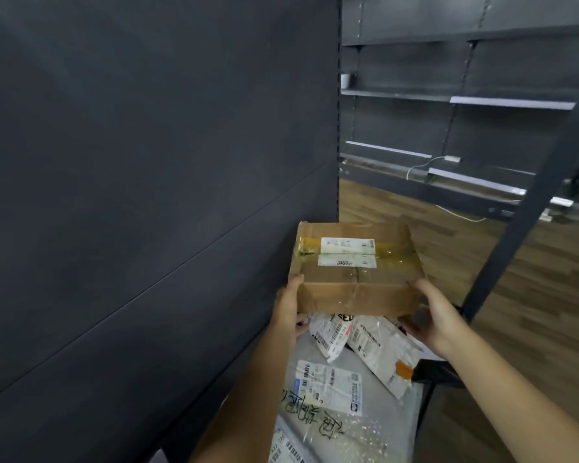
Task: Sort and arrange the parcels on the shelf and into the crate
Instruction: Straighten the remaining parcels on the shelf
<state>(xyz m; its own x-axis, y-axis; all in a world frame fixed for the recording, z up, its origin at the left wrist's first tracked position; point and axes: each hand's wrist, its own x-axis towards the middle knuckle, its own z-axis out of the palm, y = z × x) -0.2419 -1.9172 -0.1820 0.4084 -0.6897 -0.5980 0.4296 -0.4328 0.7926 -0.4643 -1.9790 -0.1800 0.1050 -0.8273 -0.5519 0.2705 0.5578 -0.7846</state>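
We hold the flat brown cardboard box (355, 279), sealed with yellow tape and bearing two white labels, between both hands and just ahead of them. Our left hand (288, 309) grips its near-left corner, thumb on the top edge and fingers curled underneath. Our right hand (437, 317) grips the near-right corner the same way, thumb on the rim and fingers tucked below. The box's long axis runs from one hand to the other, so neither hand is nearer and the load looks evenly shared.

Directly under the hands and the box lie crumpled white plastic mailer bags (365, 339). Closer to us, between our forearms, is a larger grey bubble mailer (328, 412) with handwriting on it. A dark grey panel (147, 195) rises just left of the left hand. The dark metal shelves (482, 101) stand well beyond the right hand, ahead and to the right.

We judge that the coming move is a two-handed carry forward and rightward, with the box level. We cannot make out the crate.
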